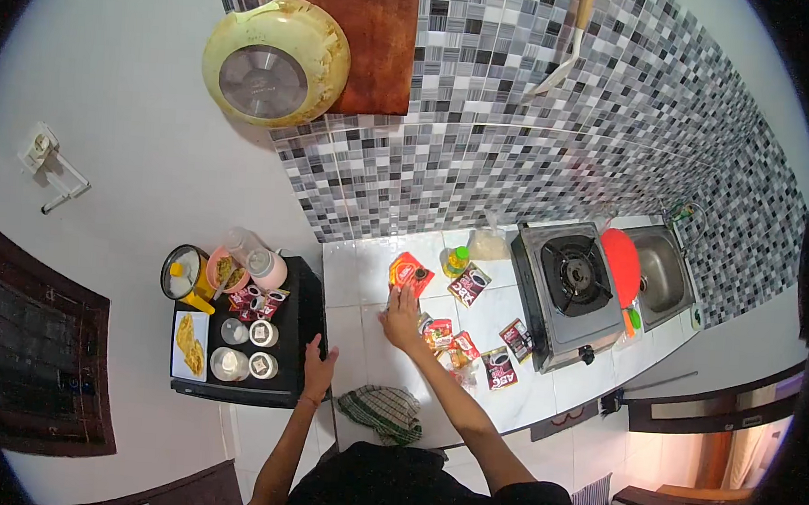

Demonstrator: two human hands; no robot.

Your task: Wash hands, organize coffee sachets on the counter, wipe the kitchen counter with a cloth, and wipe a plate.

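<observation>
My right hand (pixel 401 320) reaches over the white tiled counter, its fingertips at the lower edge of a red and yellow food pouch (pixel 414 272); whether it grips the pouch is unclear. My left hand (pixel 319 369) is held with fingers apart near the right edge of the black cabinet top, holding nothing. Several red seasoning packets (pixel 439 334) lie just right of my right hand. Dark red ABC sachets (pixel 470 284) are spread farther right, and a small oil bottle with a green cap (pixel 456 261) stands behind them. A checked cloth (pixel 384 413) lies at the front edge.
A gas stove (pixel 572 290) stands to the right, beside a red round item (pixel 619 268) and a steel sink (pixel 659 275). On the black cabinet are jars (pixel 264 333), a pink bowl (pixel 226 273), a yellow-handled jug (pixel 184 274) and a white tray of yellow food (pixel 190 346).
</observation>
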